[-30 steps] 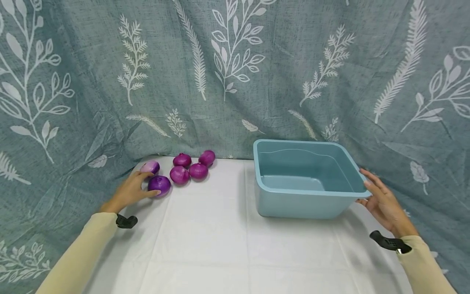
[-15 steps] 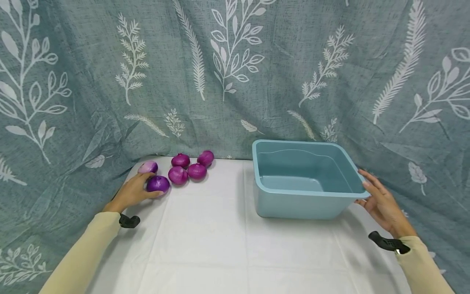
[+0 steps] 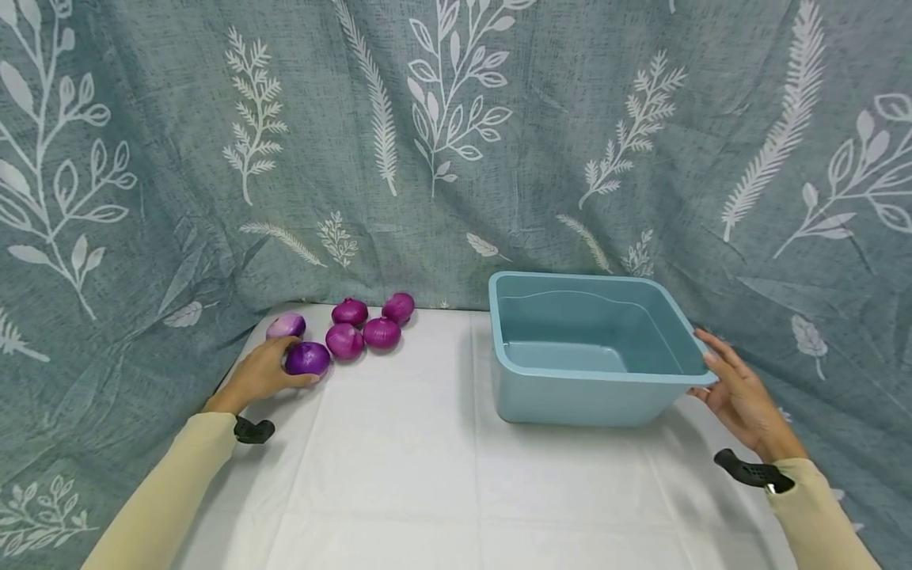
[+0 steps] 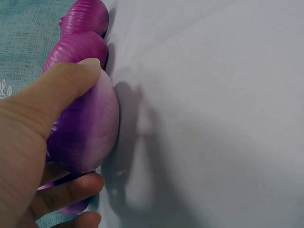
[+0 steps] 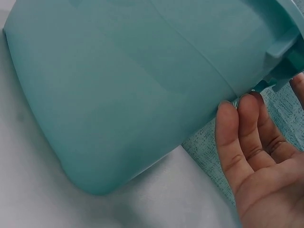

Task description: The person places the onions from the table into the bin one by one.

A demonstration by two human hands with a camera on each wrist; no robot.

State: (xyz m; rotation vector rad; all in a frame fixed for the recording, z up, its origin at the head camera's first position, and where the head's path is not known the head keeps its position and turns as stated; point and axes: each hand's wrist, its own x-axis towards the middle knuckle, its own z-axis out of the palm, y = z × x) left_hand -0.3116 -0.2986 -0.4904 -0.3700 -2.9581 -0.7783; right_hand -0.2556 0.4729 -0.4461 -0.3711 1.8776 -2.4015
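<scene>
Onion point(image 3: 307, 359), one: pinched in left hand point(image 3: 262, 372); even pressure advisable. Tub point(image 3: 587, 397), one: edge held by right hand point(image 3: 744, 408).

Soft, diffuse light is brightening the white cloth point(image 3: 392, 467) in the head view, where the blue bin point(image 3: 580, 402) is casting a faint shadow. Both wrist views are looking dimmer; the left hand point(image 3: 260, 372) and purple onion point(image 4: 90, 123) are throwing blurry-edged grey shadows.

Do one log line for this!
left hand: grips front onion | right hand: holds blue tub at rim | other five onions: on white table
</scene>
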